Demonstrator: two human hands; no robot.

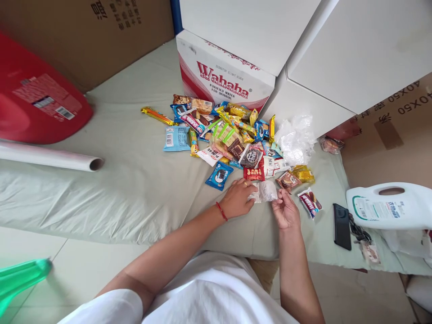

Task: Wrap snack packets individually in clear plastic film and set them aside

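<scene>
Between my two hands lies a small clear plastic bag (268, 191), crinkled and see-through. My left hand (236, 199), with a red cord on its wrist and a ring, grips the bag's left end with bent fingers. At the opposite end, the thumb and fingertips of my right hand (286, 210) pinch the edge. Just beyond my hands is a pile of wrapped snacks (229, 135) in many colours. A blue snack packet (219, 175) lies above my left wrist, and a purple-and-white packet (309, 202) rests to the right of my right hand.
A crumpled heap of clear plastic bags (297, 139) sits right of the pile. Behind stands a Wahaha water carton (222, 76). On the right are a phone (342, 226) and a white jug (391, 207); on the left, a red container (40, 94) and a white tube (50, 155).
</scene>
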